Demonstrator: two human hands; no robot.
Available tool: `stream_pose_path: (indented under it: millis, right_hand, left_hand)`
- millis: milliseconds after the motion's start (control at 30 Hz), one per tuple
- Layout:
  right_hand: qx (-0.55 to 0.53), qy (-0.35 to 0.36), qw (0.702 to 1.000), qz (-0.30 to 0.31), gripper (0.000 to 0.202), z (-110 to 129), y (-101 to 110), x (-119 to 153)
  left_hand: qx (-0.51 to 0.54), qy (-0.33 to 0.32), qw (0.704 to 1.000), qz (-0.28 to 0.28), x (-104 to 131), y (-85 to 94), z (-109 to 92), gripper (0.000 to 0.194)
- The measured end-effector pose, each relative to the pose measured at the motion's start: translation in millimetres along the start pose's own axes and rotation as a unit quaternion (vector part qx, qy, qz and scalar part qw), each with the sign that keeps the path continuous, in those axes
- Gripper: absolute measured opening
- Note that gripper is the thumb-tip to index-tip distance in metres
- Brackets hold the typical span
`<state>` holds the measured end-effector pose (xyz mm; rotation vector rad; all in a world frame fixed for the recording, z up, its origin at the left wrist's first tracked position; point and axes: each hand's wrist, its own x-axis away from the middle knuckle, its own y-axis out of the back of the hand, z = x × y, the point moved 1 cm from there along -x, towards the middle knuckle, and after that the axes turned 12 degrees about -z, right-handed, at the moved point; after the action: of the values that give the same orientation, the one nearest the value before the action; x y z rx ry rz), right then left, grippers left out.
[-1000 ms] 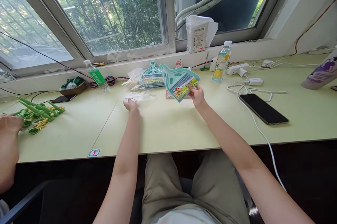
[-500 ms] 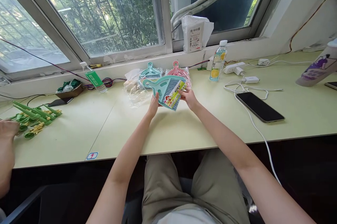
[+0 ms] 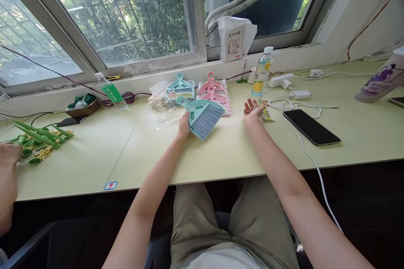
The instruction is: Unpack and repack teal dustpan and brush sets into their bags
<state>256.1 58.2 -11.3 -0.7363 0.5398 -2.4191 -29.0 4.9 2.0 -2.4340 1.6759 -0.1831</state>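
My left hand [image 3: 183,126] is closed on a mint-green hand broom [image 3: 202,117], held over the table with its grey bristles towards the lower right. Whether a dustpan is nested behind it I cannot tell. To the right, my right hand [image 3: 253,111] is turned palm up with its fingers spread. A yellow printed label card [image 3: 268,114] lies just beyond the thumb; whether they touch is unclear. Behind the broom are a mint-green brush-and-dustpan set [image 3: 179,89] and a pink brush-and-dustpan set [image 3: 213,88], both in clear wrapping.
Crumpled clear plastic [image 3: 164,117] lies left of the sets. A drink bottle [image 3: 262,73], white cables [image 3: 288,100] and a black phone [image 3: 311,126] are on the right. Another person's hand [image 3: 9,153] is by green plastic parts [image 3: 44,136] at the left.
The label card has come off the broom's bristles and is now to the right. My right hand has moved right and its fingers have spread. My left hand still holds the broom.
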Motion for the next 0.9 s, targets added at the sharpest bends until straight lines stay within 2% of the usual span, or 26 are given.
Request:
stream_pose_path:
  millis: [67,133,200,233,267,333,367,400,433,467,533,633,767,833,900]
  right_hand:
    - [0.004,-0.016,1.000,0.010,0.057,4.3,0.6,0.6]
    - [0.064,-0.003,0.995,0.076,0.050,4.3,-4.2,13.8]
    - [0.164,0.089,0.965,0.183,0.042,0.5,-10.4,38.5]
    - [0.224,0.168,0.932,0.230,0.042,-2.6,-12.5,54.2]
    - [0.290,0.265,0.876,0.279,0.042,-6.5,-13.8,71.3]
    - [0.419,0.452,0.708,0.344,0.036,-16.7,-13.1,106.3]
    - [0.460,0.519,0.626,0.356,0.033,-22.2,-11.4,121.9]
    - [0.486,0.566,0.557,0.365,0.029,-27.5,-9.6,135.2]
    - [0.505,0.598,0.505,0.363,0.026,-32.0,-7.9,145.6]
    - [0.522,0.612,0.477,0.354,0.025,-35.5,-6.7,152.8]
    - [0.544,0.618,0.463,0.328,0.027,-38.8,-6.1,158.6]
    - [0.564,0.613,0.471,0.291,0.030,-36.0,-8.2,153.5]
    - [0.597,0.602,0.452,0.278,0.038,-27.9,-9.7,145.4]
    - [0.599,0.585,0.461,0.294,0.041,-26.0,-9.4,145.0]
    - [0.590,0.567,0.488,0.305,0.041,-25.6,-9.4,144.5]
  left_hand:
    - [-0.011,-0.001,1.000,0.027,0.0,-1.8,1.9,0.034]
    - [-0.030,-0.009,0.997,0.069,0.9,-3.4,3.5,0.037]
    - [-0.056,-0.011,0.991,0.119,3.0,-4.5,4.9,0.041]
    - [-0.071,-0.009,0.987,0.143,4.4,-4.9,5.5,0.043]
    - [-0.086,-0.008,0.983,0.162,5.7,-5.1,6.0,0.046]
    - [-0.119,-0.016,0.977,0.175,7.3,-4.7,6.6,0.050]
    - [-0.135,-0.027,0.975,0.172,7.6,-4.3,6.8,0.050]
    - [-0.150,-0.039,0.974,0.164,7.7,-3.9,6.9,0.049]
    - [-0.161,-0.049,0.974,0.153,7.6,-3.6,7.2,0.048]
    - [-0.169,-0.057,0.974,0.143,7.5,-3.7,7.6,0.046]
    - [-0.170,-0.067,0.974,0.131,7.9,-5.1,9.2,0.045]
    - [-0.160,-0.065,0.975,0.139,10.2,-10.4,13.4,0.047]
    - [-0.156,-0.076,0.976,0.129,13.1,-15.3,17.0,0.049]
    - [-0.162,-0.088,0.976,0.114,13.7,-14.8,15.9,0.049]
    - [-0.157,-0.086,0.977,0.118,14.4,-13.8,13.4,0.049]
